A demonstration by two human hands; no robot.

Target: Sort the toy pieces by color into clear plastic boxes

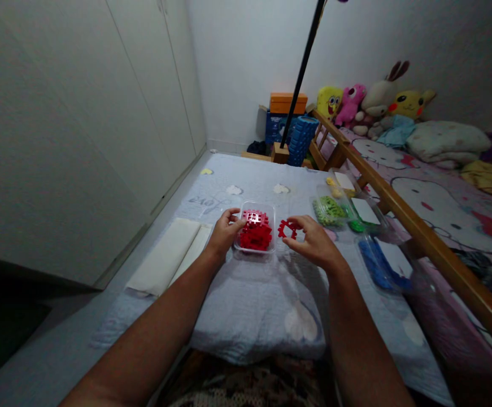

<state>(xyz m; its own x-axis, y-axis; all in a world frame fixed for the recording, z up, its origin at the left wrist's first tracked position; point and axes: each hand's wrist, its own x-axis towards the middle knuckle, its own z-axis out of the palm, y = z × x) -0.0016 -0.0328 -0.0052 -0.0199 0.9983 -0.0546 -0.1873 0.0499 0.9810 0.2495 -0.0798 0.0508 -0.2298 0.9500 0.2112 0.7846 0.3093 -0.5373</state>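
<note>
Risks, as judged from here:
- The ring (288, 228) is held only by the fingertips of the right hand (313, 240), beside the tray (273, 227) and over the quilt (249, 305). If the pinch slackens, it could be dropped onto the soft, creased cloth and caught by its teeth in a fold.
- The tray is light, clear plastic and is set on yielding bedding. A push from the left hand (224, 229) at its rim could tip or slide it, and the red pile (255, 237) could be spilled.
- More trays, with green pieces (329, 210) and blue pieces (379, 265), lie near the right forearm. They could be knocked by a wide swing of the elbow.

Positions:
- Ring: red, toothed, open in the middle. It is gripped between thumb and forefinger of the right hand, fingers narrow. It lies just right of the tray wall, apart from it, at the fingertips rather than in the palm.
- Grid piece (253, 217): pale red, on top of the pile at the tray's far left. The left fingers are curled narrow against it and the rim. Whether it is pinched or merely touched cannot be told.
- Tray: on the quilt, between the two hands, roughly centred in front of the person.
- Bed rail (419, 229): well to the right, clear of both hands.
</note>
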